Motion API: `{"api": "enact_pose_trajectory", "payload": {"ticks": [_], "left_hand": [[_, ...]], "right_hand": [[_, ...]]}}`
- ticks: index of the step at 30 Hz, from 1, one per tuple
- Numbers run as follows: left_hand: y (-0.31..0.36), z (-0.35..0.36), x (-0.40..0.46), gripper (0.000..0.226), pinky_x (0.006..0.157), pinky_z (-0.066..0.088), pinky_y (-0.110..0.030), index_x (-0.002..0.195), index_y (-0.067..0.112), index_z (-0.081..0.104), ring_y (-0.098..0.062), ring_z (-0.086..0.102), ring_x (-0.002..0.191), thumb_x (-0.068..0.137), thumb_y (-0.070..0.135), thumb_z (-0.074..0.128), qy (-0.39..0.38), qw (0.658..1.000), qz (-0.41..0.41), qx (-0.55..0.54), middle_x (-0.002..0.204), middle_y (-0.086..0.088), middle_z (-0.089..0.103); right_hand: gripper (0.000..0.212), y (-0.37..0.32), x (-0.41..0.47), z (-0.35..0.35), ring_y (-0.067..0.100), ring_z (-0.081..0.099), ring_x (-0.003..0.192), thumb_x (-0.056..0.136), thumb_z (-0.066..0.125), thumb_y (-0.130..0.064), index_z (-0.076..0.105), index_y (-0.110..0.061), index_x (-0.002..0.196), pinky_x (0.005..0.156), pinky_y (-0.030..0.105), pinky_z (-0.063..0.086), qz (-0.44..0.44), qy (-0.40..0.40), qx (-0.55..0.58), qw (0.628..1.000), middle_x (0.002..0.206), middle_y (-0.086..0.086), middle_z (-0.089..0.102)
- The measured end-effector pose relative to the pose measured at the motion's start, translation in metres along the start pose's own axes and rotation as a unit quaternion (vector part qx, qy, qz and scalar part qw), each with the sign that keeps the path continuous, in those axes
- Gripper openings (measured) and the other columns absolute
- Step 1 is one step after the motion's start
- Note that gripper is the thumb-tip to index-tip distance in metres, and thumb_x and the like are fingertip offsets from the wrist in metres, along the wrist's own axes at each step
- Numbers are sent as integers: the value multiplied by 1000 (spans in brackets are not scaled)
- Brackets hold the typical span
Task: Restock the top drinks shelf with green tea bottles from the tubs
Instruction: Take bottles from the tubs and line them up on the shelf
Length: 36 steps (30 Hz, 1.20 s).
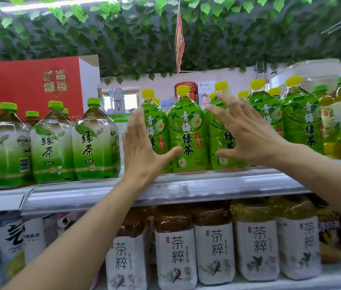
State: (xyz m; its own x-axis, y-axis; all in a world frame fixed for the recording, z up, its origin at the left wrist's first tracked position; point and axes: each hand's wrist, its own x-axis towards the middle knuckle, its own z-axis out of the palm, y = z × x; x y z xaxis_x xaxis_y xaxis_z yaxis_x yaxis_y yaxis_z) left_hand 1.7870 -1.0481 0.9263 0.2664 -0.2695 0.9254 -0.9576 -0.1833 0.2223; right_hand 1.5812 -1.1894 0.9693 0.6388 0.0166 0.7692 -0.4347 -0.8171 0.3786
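Forearms nearest camera. Left hand (142, 147) and right hand (247, 132) spread apart, empty, flanking green tea bottle (186, 130) at top shelf (207, 183) front edge. Risk: sideways nudge topples neighbours; bottle slides off edge. Tubs unseen.

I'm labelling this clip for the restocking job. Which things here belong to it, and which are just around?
Belongs:
- left hand, open
- right hand, open
- yellow-capped green tea bottle between them
- top shelf

Just around:
- red box
- white-labelled brown tea bottles below
- hanging red tag
- leaf garland
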Motion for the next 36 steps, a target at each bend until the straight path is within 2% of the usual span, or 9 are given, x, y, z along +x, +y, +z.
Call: {"api": "enact_pose_trajectory", "payload": {"ticks": [3,6,8,13,18,22,29,34,36], "left_hand": [[22,11,5,137,125,-11,-46,158,23,-14,-19,-18,154,66,78,70,-43,992,71,97,168,-1,-14],[30,18,12,140,122,-18,-50,156,27,-21,-17,-28,151,64,79,70,-95,983,61,142,166,3,-24],[29,21,12,138,121,-21,-50,157,26,-20,-17,-29,150,65,80,68,-98,981,63,157,166,4,-23],[28,22,10,132,118,-26,-46,158,27,-16,-14,-31,149,67,81,63,-97,978,59,178,167,7,-21],[33,23,9,131,117,-26,-48,158,26,-17,-15,-31,149,69,81,61,-97,976,58,189,167,6,-22],[37,20,9,132,118,-24,-48,157,25,-19,-16,-29,150,69,83,59,-102,970,53,214,167,5,-22],[43,22,8,130,121,-20,-49,157,25,-20,-16,-26,151,71,83,58,-100,965,42,237,167,3,-22],[47,21,4,127,122,-17,-48,157,24,-22,-17,-28,151,75,80,58,-101,971,34,214,166,2,-23],[55,24,1,124,123,-17,-48,156,25,-22,-18,-27,151,76,80,56,-89,975,45,198,166,2,-24]], "right_hand": [[135,32,-10,-13,31,0,152,61,84,-59,-6,-28,157,119,38,-14,35,-55,-27,998,164,13,-2],[142,49,-13,-12,30,-1,152,61,76,-71,-28,-31,149,118,41,-19,21,-115,-103,988,163,13,-15],[140,54,-14,-4,31,1,152,62,72,-76,-31,-32,147,120,45,-16,-5,-121,-135,983,163,14,-18],[139,54,-9,11,37,-10,151,59,74,-75,-27,-39,148,124,47,-1,-8,-124,-101,987,162,11,-22],[134,50,-9,15,35,-11,151,69,77,-64,-21,-27,153,118,36,-16,-6,-124,-115,986,162,16,-16],[132,45,-12,14,34,-5,152,66,72,-73,-12,-24,156,114,34,-21,1,-104,-90,990,163,20,-10],[125,34,-10,19,37,7,151,64,66,-80,-3,-33,157,122,44,-9,25,-84,-80,993,162,23,-1],[123,49,-20,10,32,1,152,67,73,-70,-4,-34,156,116,33,-13,-7,-81,-45,996,164,14,-5],[127,68,-30,1,30,0,152,65,78,-66,-4,-34,157,115,33,-10,5,-69,-42,997,164,10,-4]]}}
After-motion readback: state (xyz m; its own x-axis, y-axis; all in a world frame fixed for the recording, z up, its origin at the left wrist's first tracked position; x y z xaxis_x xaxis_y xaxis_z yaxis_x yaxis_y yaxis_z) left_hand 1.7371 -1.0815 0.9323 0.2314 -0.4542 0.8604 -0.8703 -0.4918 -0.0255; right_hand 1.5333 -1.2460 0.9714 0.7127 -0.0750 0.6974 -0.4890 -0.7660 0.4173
